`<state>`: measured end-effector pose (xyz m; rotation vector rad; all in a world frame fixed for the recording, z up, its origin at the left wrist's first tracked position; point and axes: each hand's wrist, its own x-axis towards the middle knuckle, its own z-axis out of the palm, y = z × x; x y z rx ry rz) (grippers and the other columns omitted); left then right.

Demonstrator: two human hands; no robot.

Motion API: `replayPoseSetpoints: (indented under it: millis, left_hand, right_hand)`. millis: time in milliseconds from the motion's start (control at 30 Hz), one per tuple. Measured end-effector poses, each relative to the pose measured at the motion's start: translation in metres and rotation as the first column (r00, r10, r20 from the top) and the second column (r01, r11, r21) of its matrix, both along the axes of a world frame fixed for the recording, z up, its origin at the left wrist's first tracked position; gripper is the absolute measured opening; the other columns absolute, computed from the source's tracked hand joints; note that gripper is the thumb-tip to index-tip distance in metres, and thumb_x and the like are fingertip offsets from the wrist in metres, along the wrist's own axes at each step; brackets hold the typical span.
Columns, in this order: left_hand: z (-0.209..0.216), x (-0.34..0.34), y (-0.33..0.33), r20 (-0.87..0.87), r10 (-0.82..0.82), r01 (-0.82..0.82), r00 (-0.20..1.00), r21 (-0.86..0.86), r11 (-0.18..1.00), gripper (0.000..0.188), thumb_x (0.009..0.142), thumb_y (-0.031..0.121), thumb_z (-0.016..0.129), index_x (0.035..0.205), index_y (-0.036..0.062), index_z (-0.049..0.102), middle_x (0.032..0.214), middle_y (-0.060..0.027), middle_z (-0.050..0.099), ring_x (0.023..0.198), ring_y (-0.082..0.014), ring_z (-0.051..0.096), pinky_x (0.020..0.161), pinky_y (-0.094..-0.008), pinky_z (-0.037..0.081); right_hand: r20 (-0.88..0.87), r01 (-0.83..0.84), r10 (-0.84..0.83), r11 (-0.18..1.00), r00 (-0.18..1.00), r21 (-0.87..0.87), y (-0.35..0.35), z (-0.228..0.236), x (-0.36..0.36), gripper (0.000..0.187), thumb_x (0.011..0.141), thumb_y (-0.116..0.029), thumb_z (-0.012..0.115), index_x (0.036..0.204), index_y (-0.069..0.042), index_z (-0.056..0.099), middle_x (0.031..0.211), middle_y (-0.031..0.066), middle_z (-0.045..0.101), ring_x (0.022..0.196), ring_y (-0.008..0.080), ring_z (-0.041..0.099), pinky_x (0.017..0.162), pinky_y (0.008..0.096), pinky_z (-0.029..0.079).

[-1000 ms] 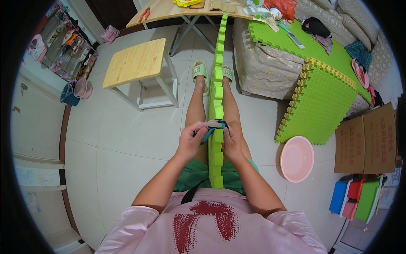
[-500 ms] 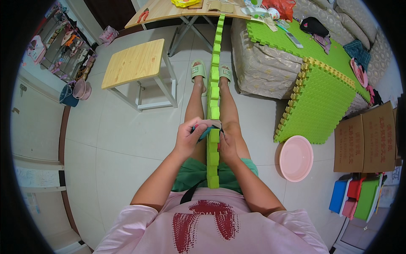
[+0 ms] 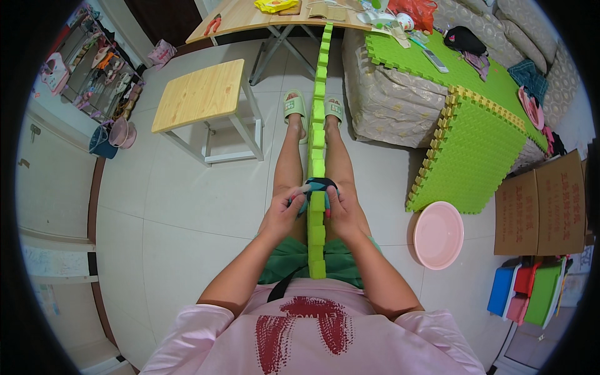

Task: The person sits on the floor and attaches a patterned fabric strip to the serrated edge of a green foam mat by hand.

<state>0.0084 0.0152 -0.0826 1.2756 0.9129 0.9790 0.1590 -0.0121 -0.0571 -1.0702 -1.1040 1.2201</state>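
Note:
A green foam mat [image 3: 317, 234] with a toothed rim stands on edge between my legs, seen almost edge-on and running away from my lap. Draped over its upper edge is a dark and teal cloth [image 3: 322, 183]. My left hand [image 3: 282, 211] is closed on the cloth's left end, where a small pale part shows at the fingers. On the other side of the mat, my right hand [image 3: 340, 209] grips the cloth with the thumb on top. Most of the right fingers are hidden, and what lies lower on the mat's sides cannot be seen.
A wooden stool [image 3: 199, 94] stands at the left, before a folding table [image 3: 240, 24]. To the right are a mat-covered bed [image 3: 390, 94], a hanging green mat [image 3: 465, 153], a pink basin [image 3: 439, 235], cardboard boxes [image 3: 539, 203] and coloured bins [image 3: 542, 290].
My left hand has drawn back a little from the mat's edge, and the right hand has come up beside it. More of the dark and teal cloth now shows across the edge.

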Motion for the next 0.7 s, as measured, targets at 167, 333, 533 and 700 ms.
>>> replayPoseSetpoints:
  millis: [167, 333, 533, 700]
  left_hand:
    - [0.038, 0.002, 0.004, -0.04, -0.055, 0.057, 0.998, 0.065, 0.996, 0.025, 0.093, 0.022, 0.048, 0.099, 0.0014, 0.06, 0.071, 0.0043, 0.047, 0.064, -0.0041, 0.042, 0.056, -0.019, 0.035]
    - [0.046, 0.005, 0.006, -0.034, -0.049, 0.053, 0.998, 0.152, 0.987, 0.026, 0.093, 0.025, 0.048, 0.09, 0.0016, 0.059, 0.066, 0.0053, 0.044, 0.059, -0.003, 0.039, 0.051, -0.0181, 0.031]
    - [0.029, 0.006, 0.006, -0.048, -0.054, 0.061, 0.997, 0.145, 0.988, 0.025, 0.093, 0.024, 0.049, 0.095, 0.002, 0.06, 0.064, 0.0013, 0.043, 0.062, -0.0065, 0.04, 0.055, -0.0229, 0.034]
    - [0.048, 0.006, 0.007, -0.05, -0.082, 0.086, 0.995, 0.075, 0.993, 0.028, 0.093, 0.025, 0.048, 0.098, 0.0012, 0.061, 0.071, 0.0017, 0.049, 0.067, -0.0076, 0.044, 0.061, -0.0227, 0.038]
  right_hand:
    - [-0.08, 0.039, -0.044, 0.997, 0.996, -0.066, -0.006, -0.024, -0.002, 0.03, 0.097, -0.024, 0.04, 0.104, -0.001, 0.058, 0.072, -0.0021, 0.052, 0.061, 0.0058, 0.042, 0.054, 0.0198, 0.035]
    - [-0.039, 0.046, -0.048, 0.998, 0.998, -0.052, -0.005, -0.035, -0.003, 0.031, 0.097, -0.024, 0.039, 0.107, -0.001, 0.057, 0.075, -0.0018, 0.053, 0.065, 0.006, 0.045, 0.057, 0.0202, 0.037]
    - [-0.103, 0.027, -0.031, 0.999, 0.994, -0.039, -0.005, -0.037, -0.004, 0.032, 0.097, -0.025, 0.039, 0.104, -0.001, 0.057, 0.069, -0.0031, 0.05, 0.058, 0.0043, 0.04, 0.052, 0.0191, 0.033]
    - [-0.075, 0.107, -0.104, 0.994, 0.992, 0.036, -0.001, -0.029, -0.008, 0.03, 0.097, -0.025, 0.038, 0.099, -0.001, 0.057, 0.063, -0.0044, 0.046, 0.053, 0.004, 0.038, 0.048, 0.0194, 0.031]
